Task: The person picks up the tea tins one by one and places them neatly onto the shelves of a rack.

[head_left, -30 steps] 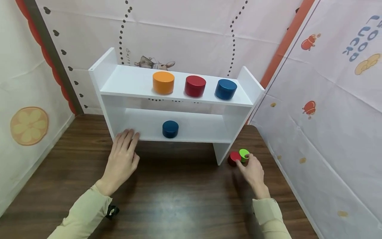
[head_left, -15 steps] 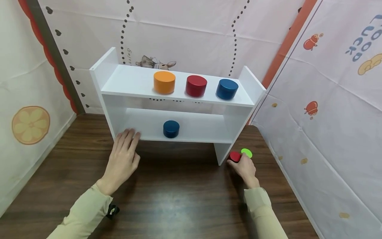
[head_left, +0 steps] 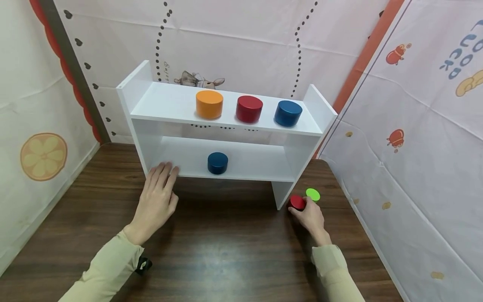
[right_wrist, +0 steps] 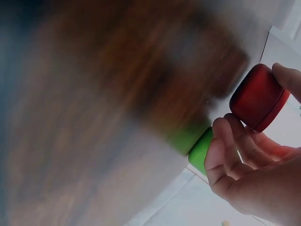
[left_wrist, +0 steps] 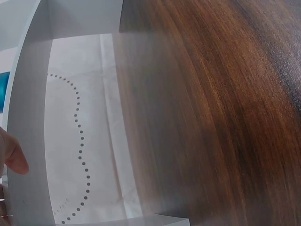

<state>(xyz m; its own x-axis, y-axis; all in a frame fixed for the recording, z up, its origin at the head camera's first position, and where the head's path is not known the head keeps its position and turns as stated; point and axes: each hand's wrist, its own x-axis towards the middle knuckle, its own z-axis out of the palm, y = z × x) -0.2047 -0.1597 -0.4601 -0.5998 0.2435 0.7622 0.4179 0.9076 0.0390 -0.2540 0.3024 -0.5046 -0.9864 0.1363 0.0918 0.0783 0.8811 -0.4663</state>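
My right hand [head_left: 310, 218] pinches a red round tin [head_left: 297, 203] between thumb and fingertips, at the foot of the shelf's right side. The right wrist view shows this red tin [right_wrist: 259, 98] with a seam near one end and the thumb on its far side. A green round tin [head_left: 312, 194] stands just behind it, partly hidden by the fingers. My left hand [head_left: 156, 201] rests straight fingers on the front left of the white shelf's lower board [head_left: 256, 163]. In the left wrist view its thumb [left_wrist: 16, 160] overlaps the board.
On the upper board [head_left: 170, 100] stand an orange tin [head_left: 209, 105], a red tin [head_left: 249, 110] and a blue tin [head_left: 288, 114]. A dark blue tin [head_left: 217, 163] sits on the lower board. Printed cloth walls [head_left: 241, 37] enclose the brown wooden table [head_left: 219, 251].
My right hand has moved left from beside the green tin and closed its thumb and fingers on the red tin. The left hand stays on the shelf.
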